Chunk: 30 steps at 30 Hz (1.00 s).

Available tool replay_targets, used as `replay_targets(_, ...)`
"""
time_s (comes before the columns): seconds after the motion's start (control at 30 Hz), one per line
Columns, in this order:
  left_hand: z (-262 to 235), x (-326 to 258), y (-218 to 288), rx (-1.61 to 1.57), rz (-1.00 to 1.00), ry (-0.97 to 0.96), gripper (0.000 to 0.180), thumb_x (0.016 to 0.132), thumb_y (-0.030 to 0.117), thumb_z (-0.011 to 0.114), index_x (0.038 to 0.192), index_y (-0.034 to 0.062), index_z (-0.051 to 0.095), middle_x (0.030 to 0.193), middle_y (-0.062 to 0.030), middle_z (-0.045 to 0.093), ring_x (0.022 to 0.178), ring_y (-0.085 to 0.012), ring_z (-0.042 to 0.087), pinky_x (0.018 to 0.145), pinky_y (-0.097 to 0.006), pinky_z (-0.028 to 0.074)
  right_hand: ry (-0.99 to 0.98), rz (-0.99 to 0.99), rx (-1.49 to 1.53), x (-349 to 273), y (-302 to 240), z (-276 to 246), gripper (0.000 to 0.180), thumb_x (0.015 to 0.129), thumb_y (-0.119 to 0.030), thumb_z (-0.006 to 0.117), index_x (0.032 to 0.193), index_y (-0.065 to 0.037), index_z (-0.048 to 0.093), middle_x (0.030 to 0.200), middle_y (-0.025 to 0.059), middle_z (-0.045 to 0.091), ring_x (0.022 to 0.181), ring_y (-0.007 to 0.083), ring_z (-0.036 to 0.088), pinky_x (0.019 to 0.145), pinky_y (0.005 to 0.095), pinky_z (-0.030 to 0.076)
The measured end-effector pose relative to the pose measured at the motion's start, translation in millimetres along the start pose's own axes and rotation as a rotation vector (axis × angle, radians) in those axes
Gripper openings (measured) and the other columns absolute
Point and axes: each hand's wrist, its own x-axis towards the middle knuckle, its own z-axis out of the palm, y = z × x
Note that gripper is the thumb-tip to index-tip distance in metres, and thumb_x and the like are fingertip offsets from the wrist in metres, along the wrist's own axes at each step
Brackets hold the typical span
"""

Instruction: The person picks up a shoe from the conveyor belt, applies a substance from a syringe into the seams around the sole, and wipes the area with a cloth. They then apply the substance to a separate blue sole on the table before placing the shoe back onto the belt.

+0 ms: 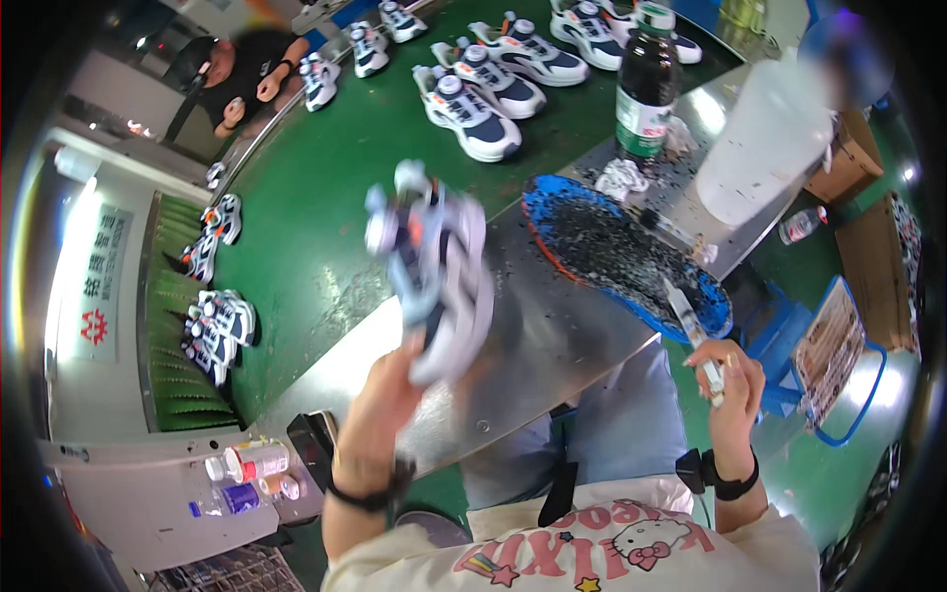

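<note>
Sneaker work is in mid-course here. The left hand (390, 390) has its fingers closed around the heel end of a white, grey and navy sneaker with orange accents (432, 271), holding it raised and blurred above the shiny steel tabletop (552, 335), near its left edge. The right hand (728, 380) has its fingers wrapped around a slim white pen-like tool (693, 335), its tip pointing up toward a blue oval mat crusted with dark residue (621, 252) that lies on the tabletop just beyond. A dark glass bottle with a green label (646, 84) stands behind the mat, a crumpled white rag (621, 178) at its foot.

On the green conveyor belt (316, 257) ahead, several matching sneakers (473, 113) sit in pairs, so judging by the layout, this shoe is one of many: it is in hand and under treatment, not yet set down on the belt. Whether the tool has touched this shoe cannot be told. Another person in dark clothes (242, 79) sits at the belt's far side.
</note>
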Motion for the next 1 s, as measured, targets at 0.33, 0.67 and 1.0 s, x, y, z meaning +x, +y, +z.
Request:
replay_targets(0.33,-51,-196,-93,0.163,0.068,0.789,0.025,0.087,0.023,0.053,0.091,-0.0015,0.057,0.082,-0.0061,0.063,0.07,-0.0143,0.062,0.059,-0.025,0.05,0.063,0.04,0.032,6,-3,2,0.037,0.089,-0.024,0.038,0.072,0.0,0.061,0.05,-0.0019,0.046,0.047,0.0028,0.035,0.045,0.0203,0.025)
replay_targets(0.67,26,-57,-6,0.415,0.99,0.373,0.043,0.078,0.024,0.064,0.103,-0.0087,0.052,0.098,-0.0206,0.06,0.087,-0.0235,0.06,0.078,-0.031,0.047,-0.011,0.065,-0.051,-10,-16,13,0.034,0.089,-0.02,0.039,0.074,0.002,0.059,0.056,-0.0002,0.05,0.049,0.0031,0.034,0.047,0.0194,0.026)
replay_targets(1.0,72,-21,19,0.539,1.01,-0.291,0.046,0.06,0.008,0.073,0.098,-0.0109,0.056,0.09,-0.0212,0.062,0.083,-0.0271,0.063,0.074,-0.033,0.049,-0.461,-0.355,0.506,-4,-66,33,0.072,0.084,-0.061,0.028,0.064,-0.002,0.065,0.043,0.0035,0.04,0.041,0.0156,0.03,0.04,0.0295,0.019)
